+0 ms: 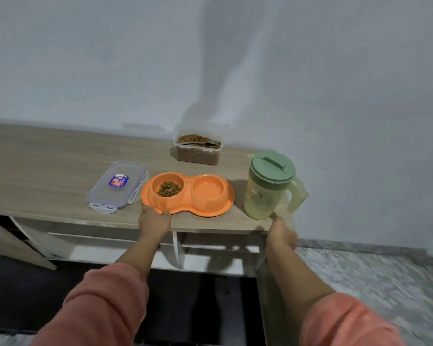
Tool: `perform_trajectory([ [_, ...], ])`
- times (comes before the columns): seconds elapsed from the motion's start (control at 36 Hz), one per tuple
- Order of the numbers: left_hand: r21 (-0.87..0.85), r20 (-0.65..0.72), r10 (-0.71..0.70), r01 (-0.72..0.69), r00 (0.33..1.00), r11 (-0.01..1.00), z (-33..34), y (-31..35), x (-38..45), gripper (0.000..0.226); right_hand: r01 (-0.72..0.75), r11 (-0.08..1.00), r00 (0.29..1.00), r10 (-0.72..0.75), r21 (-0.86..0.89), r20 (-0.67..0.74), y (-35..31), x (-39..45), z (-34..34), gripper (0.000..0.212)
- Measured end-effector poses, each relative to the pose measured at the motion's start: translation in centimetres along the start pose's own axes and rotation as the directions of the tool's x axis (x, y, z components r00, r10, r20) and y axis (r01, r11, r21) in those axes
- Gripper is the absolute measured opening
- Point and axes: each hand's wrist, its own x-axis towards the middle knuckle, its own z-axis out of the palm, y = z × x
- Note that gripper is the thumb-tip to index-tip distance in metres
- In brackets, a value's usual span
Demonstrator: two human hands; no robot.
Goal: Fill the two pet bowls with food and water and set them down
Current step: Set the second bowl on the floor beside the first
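Two joined orange pet bowls point(188, 194) sit on the wooden surface point(48, 171): left bowl holds kibble point(169, 189), right bowl looks dry. Left hand point(154, 221) grips the near rim. Right hand point(281, 234), blurred, is near the green-lidded pitcher point(271, 186); grip cannot be told. Open food container point(198, 147) behind; its lid point(118, 186) at left.

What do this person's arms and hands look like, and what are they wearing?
Both arms wear loose salmon-pink sleeves, the left sleeve and the right sleeve, pushed up so the forearms are bare. The left hand and right hand are bare too: no gloves, and no rings, watch or bracelets that I can make out. The right hand is blurred.
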Motion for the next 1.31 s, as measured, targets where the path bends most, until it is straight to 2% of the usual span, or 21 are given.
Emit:
perform_trajectory([
  [0.08, -0.076, -0.013, -0.118, 0.117, 0.993, 0.990, -0.1, 0.2, 1.5, 0.066, 0.007, 0.991, 0.992, 0.010, -0.137, 0.125, 1.6, -0.8, 2.2, 0.055],
  [0.19, 0.015, 0.029, -0.164, 0.164, 0.986, 0.986, -0.5, 0.4, 3.7, 0.068, 0.064, 0.978, 0.982, -0.027, -0.200, 0.186, 1.5, -2.4, 6.2, 0.048],
  [0.25, 0.080, 0.075, -0.167, 0.161, 0.983, 0.984, -0.6, 0.6, 4.7, 0.072, 0.078, 0.972, 0.982, -0.036, -0.222, 0.187, 1.3, -3.0, 7.9, 0.058],
  [0.36, 0.137, 0.187, -0.214, 0.191, 0.959, 0.972, 0.2, -0.4, 9.0, 0.098, 0.048, 0.955, 0.994, -0.017, -0.292, 0.109, 0.5, -4.1, 11.3, 0.078],
  [0.47, 0.013, 0.223, -0.246, 0.249, 0.943, 0.968, 0.8, -1.2, 12.0, 0.095, 0.013, 0.939, 0.999, -0.002, -0.343, 0.033, 0.2, -4.3, 13.6, 0.084],
  [0.56, -0.025, 0.252, -0.272, 0.287, 0.929, 0.958, 0.7, -1.2, 12.8, 0.093, -0.016, 0.929, 1.000, 0.009, -0.371, -0.020, 0.3, -4.5, 14.7, 0.079],
  [0.72, -0.015, 0.275, -0.276, 0.291, 0.921, 0.957, 0.3, -0.8, 12.9, 0.096, -0.086, 0.946, 0.995, 0.064, -0.312, -0.078, 0.8, -5.4, 15.6, 0.072],
  [0.86, 0.052, 0.283, -0.247, 0.243, 0.927, 0.969, 0.3, -0.8, 12.7, 0.089, -0.179, 0.921, 0.968, 0.103, -0.346, -0.227, 1.9, -6.7, 15.0, 0.073],
  [0.94, 0.102, 0.277, -0.231, 0.211, 0.933, 0.972, 0.2, -1.0, 12.5, 0.089, -0.221, 0.934, 0.955, 0.149, -0.279, -0.257, 2.6, -7.6, 14.5, 0.077],
  [1.06, 0.140, 0.261, -0.212, 0.180, 0.942, 0.974, -1.0, -0.3, 10.5, 0.089, -0.211, 0.975, 0.962, 0.195, -0.070, -0.190, 3.3, -8.9, 13.6, 0.070],
  [1.11, 0.183, 0.260, -0.192, 0.147, 0.946, 0.972, -1.9, 0.3, 8.9, 0.081, -0.214, 0.977, 0.959, 0.214, 0.021, -0.187, 3.8, -9.6, 12.9, 0.068],
  [1.19, 0.240, 0.264, -0.185, 0.121, 0.947, 0.963, -2.2, 0.4, 7.2, 0.075, -0.213, 0.975, 0.954, 0.221, 0.060, -0.204, 4.6, -10.4, 11.7, 0.065],
  [1.31, 0.223, 0.296, -0.143, 0.077, 0.944, 0.972, -1.9, 0.4, 5.0, 0.073, -0.211, 0.971, 0.944, 0.233, 0.115, -0.232, 5.4, -11.2, 9.2, 0.066],
])
